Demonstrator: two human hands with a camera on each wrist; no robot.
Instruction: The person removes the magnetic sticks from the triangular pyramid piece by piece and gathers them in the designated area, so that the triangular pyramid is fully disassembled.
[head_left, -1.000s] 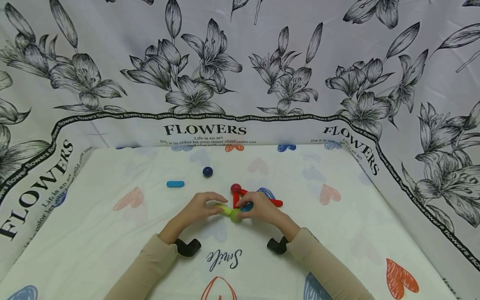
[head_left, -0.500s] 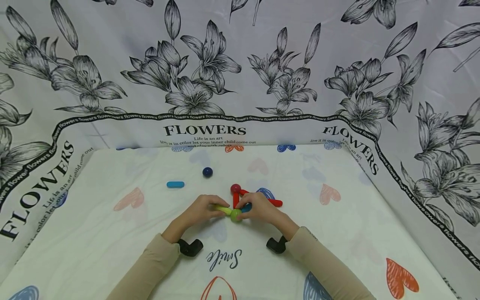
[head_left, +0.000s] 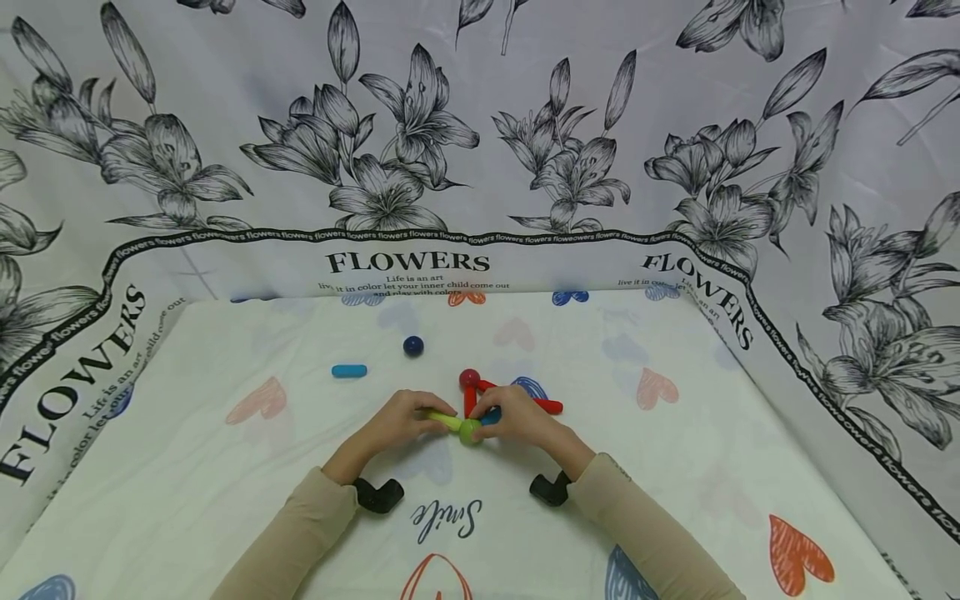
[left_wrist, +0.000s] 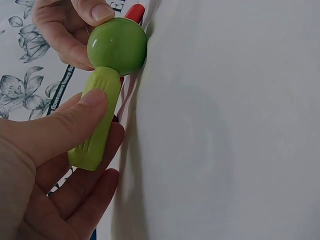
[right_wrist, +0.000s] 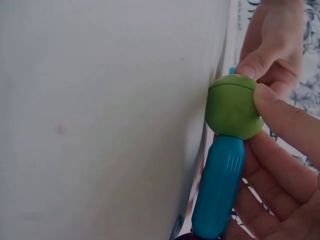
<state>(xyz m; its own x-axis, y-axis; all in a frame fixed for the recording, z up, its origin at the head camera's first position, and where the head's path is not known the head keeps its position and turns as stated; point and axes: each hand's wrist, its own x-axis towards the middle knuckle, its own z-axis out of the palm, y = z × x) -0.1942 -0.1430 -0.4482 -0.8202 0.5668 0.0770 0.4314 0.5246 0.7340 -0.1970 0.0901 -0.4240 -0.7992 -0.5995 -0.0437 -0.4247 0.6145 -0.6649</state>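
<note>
My left hand [head_left: 397,423] pinches a yellow-green rod [left_wrist: 91,152] between thumb and fingers. One end of that rod meets a green ball [left_wrist: 117,46]. On the ball's other side, my right hand [head_left: 525,421] holds it, with the thumb against its surface. From the same ball a blue rod [right_wrist: 218,187] extends beside the right fingers. Just beyond the hands, a dark red ball [head_left: 469,379] joins a short upright-looking red rod [head_left: 470,402] and another red rod [head_left: 550,407], which is partly hidden behind the right hand.
A dark blue ball [head_left: 413,346] and a loose light blue rod [head_left: 349,371] lie farther back, left of centre. Heart-printed white cloth [head_left: 300,467] covers the table. A floral curtain [head_left: 480,167] rises behind it. Black wrist cameras [head_left: 378,495] sit under both wrists.
The left fingers have settled lower around the yellow-green rod, and more of its length by the ball shows. The right hand, the green ball and the red pieces have stayed nearly in place.
</note>
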